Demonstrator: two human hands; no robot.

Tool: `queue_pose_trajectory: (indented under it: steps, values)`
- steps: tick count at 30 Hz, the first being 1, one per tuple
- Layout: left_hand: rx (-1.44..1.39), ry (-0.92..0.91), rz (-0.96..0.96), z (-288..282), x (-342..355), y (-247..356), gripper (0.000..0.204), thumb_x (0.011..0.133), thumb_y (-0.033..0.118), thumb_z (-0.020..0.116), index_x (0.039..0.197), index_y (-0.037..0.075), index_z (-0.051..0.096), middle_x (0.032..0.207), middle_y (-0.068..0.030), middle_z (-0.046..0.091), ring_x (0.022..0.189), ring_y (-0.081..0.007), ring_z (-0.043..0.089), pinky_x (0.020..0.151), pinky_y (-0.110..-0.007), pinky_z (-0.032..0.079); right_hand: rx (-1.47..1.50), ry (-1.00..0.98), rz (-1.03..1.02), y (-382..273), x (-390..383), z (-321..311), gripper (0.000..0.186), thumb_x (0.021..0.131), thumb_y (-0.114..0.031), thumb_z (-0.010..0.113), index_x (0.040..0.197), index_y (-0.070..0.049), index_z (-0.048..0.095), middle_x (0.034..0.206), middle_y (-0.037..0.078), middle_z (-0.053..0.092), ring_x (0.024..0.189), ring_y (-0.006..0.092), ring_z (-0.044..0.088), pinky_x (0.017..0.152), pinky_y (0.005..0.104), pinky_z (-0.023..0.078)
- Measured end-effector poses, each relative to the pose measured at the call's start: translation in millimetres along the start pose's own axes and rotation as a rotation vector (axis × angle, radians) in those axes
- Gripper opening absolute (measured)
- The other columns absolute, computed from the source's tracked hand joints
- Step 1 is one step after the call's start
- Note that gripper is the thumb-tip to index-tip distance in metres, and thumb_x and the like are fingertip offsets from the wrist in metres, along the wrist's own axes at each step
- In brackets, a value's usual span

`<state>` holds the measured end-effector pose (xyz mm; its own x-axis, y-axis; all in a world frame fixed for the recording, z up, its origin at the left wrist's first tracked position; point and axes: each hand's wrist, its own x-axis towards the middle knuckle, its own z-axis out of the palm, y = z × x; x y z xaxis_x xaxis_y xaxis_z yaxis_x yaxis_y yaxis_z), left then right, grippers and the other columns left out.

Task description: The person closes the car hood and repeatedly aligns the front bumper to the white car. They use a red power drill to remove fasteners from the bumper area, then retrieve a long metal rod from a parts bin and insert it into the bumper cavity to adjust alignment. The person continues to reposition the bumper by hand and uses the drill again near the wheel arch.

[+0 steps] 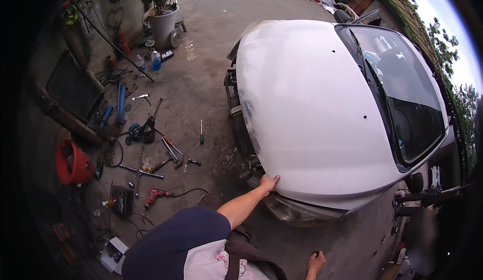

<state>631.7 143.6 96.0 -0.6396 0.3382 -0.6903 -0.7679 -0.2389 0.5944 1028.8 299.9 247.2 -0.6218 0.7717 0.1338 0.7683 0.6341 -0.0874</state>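
Note:
My left hand (269, 183) grips the front corner of a white car hood (312, 103), thumb on top and the other fingers hidden under the rim. The hood lies down over the car's front, with dark scuffed patches along its front edge. Below that hand is a headlight (297, 213). Off the car, low in the view, my right hand (315, 263) hangs with its fingers curled closed. Whether something small sits in it is unclear. Along the open front of the car, dark inner parts (234, 96) show, with no bumper cover over them.
On the floor at left lie a screwdriver (202, 133), a red power drill (155, 196), a cross-shaped lug wrench (142, 171), a hammer (142, 97) and several other tools. Cords curl near the drill. A potted plant (163, 27) stands behind two bottles. A red round container (73, 162) is far left.

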Motion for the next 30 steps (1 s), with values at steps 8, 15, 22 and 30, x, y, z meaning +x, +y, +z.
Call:
queue_pose_trajectory:
  steps: [8, 15, 22, 30]
  values:
    - [0.941, 0.092, 0.324, -111.2, 5.2, 24.3, 0.029, 0.086, 0.027, 0.068, 0.085, -0.002, 0.066, 0.071, -0.0148, 0.069, 0.063, -0.0216, 0.067, 0.060, -0.037, 0.052, 0.314, -0.498, 0.615, 64.7, -149.6, 40.8, 0.024, 0.079, -0.013, 0.055, 0.088, 0.004, 0.068, 0.076, 0.016, 0.071, 0.069, 0.0265, 0.070, 0.070, 0.0405, 0.055]
    - [0.427, 0.342, -0.386, -428.8, -53.8, 31.8, 0.009, 0.090, 0.011, 0.055, 0.094, 0.003, 0.053, 0.071, -0.0154, 0.059, 0.056, -0.0345, 0.062, 0.045, -0.048, 0.051, 0.414, -0.902, 0.551, 96.3, -158.0, 108.6, 0.038, 0.086, -0.022, 0.050, 0.113, 0.002, 0.062, 0.095, 0.017, 0.071, 0.081, 0.0263, 0.071, 0.070, 0.0401, 0.054]
    - [0.444, 0.688, -0.320, -474.6, -166.8, -11.8, 0.019, 0.082, 0.023, 0.061, 0.077, 0.005, 0.057, 0.064, -0.0144, 0.057, 0.057, -0.0338, 0.060, 0.048, -0.045, 0.046, 0.400, -0.724, 0.076, 76.1, -108.6, 152.7, 0.041, 0.086, -0.030, 0.051, 0.110, 0.000, 0.062, 0.114, 0.025, 0.062, 0.110, 0.0415, 0.057, 0.096, 0.0468, 0.044]
    - [1.990, 0.059, 0.070, -150.8, -175.4, -240.2, 0.039, 0.090, 0.038, 0.049, 0.116, 0.012, 0.064, 0.111, -0.0196, 0.064, 0.099, -0.0432, 0.062, 0.086, -0.049, 0.051, 0.512, -1.021, -0.451, 75.5, -110.4, 118.3, 0.033, 0.092, -0.029, 0.049, 0.113, -0.006, 0.058, 0.109, 0.022, 0.064, 0.106, 0.0391, 0.060, 0.091, 0.0490, 0.047]
